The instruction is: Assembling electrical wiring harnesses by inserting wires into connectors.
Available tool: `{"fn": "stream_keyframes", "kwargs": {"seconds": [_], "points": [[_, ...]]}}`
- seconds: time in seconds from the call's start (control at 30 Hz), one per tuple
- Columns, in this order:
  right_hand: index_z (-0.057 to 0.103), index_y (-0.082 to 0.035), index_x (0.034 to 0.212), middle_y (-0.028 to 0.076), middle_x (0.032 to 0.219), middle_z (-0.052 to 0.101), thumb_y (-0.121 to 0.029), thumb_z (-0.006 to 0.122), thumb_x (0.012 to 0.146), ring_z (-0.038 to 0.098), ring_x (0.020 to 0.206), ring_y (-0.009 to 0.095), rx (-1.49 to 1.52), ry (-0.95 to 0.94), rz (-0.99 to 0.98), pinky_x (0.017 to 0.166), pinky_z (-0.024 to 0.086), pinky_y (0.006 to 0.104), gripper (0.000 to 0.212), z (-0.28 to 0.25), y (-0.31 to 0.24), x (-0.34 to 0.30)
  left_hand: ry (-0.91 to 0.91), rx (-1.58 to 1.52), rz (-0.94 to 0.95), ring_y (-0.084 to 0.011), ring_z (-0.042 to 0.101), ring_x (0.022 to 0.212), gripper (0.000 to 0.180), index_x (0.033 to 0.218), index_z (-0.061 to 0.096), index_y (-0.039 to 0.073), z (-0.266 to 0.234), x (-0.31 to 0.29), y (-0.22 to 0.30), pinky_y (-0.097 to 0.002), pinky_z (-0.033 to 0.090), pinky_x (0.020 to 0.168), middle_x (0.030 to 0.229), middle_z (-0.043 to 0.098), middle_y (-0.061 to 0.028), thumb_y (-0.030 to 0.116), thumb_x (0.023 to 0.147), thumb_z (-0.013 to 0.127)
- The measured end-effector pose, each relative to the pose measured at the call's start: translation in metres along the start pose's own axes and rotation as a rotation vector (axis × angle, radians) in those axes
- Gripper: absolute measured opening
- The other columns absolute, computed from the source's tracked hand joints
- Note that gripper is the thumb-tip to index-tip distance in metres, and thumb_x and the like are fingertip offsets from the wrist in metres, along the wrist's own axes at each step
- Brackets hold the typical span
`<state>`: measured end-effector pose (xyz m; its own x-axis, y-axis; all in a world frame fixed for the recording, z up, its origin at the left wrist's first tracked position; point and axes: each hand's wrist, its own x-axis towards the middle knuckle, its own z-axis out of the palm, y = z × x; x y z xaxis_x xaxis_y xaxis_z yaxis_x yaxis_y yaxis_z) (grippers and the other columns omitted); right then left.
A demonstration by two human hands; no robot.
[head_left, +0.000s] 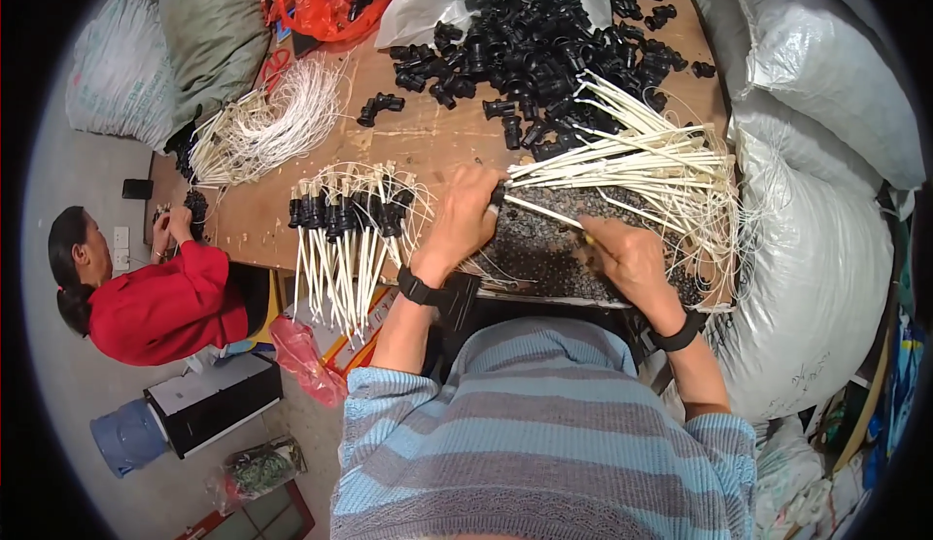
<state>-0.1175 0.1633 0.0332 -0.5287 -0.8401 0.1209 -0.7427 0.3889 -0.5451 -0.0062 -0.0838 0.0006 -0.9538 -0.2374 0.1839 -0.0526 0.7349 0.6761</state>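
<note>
My left hand [462,214] is closed around a small black plastic fitting [499,193] at the middle of the table's near side. From that fitting a thin white rod [542,211] slants down to the right. My right hand [624,250] is closed on the rod's other end, its fingertips pinched together. A bundle of similar white rods with thin wires [671,175] lies just beyond and to the right. Left of my left hand, several rods with black fittings [340,214] on them hang over the table's front edge.
Beyond my hands spreads a heap of black fittings [530,49]. Tiny dark beads [544,253] cover the board under my hands. White cord [277,132] lies at left, near a red plastic bag [330,0]. Full white sacks [807,278] stand at right; a person in red [165,302] sits at left.
</note>
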Motion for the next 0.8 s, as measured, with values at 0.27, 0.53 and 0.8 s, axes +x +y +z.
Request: {"fn": "stream_keyframes", "kwargs": {"seconds": [0.27,0.53,0.8], "points": [[0.066,-0.015,0.111,0.007,0.075,0.063,-0.002,0.063,0.079,0.063,0.06,0.025,-0.035,0.119,-0.058,0.051,0.048,0.0319,0.035,0.0,-0.002,-0.009,0.108,0.081,0.021,-0.0382,0.049,0.091,0.045,0.108,0.055,0.001,0.001,-0.007,0.011,-0.0439,0.041,0.084,0.093,0.055,-0.0191,-0.018,0.07,0.041],[0.062,-0.016,0.119,0.002,0.068,0.052,-0.005,0.063,0.074,0.056,0.054,0.019,-0.292,0.2,-0.249,0.049,0.044,0.033,0.047,0.021,-0.001,-0.011,0.093,0.117,0.19,-0.0331,0.048,0.102,0.033,0.098,0.058,0.003,0.022,-0.008,0.034,-0.04,0.04,0.089,0.097,0.057,-0.0146,-0.014,0.072,0.047],[0.055,-0.001,0.127,0.014,0.103,0.069,-0.002,0.066,0.077,0.068,0.072,0.024,0.377,0.294,-0.029,0.068,0.053,0.0322,0.051,0.008,0.008,0.006,-0.091,0.17,0.16,-0.0238,0.065,0.085,0.04,0.108,0.063,0.009,0.012,-0.013,0.075,-0.0348,0.052,0.074,0.094,0.066,-0.0104,0.001,0.07,0.072]]}}
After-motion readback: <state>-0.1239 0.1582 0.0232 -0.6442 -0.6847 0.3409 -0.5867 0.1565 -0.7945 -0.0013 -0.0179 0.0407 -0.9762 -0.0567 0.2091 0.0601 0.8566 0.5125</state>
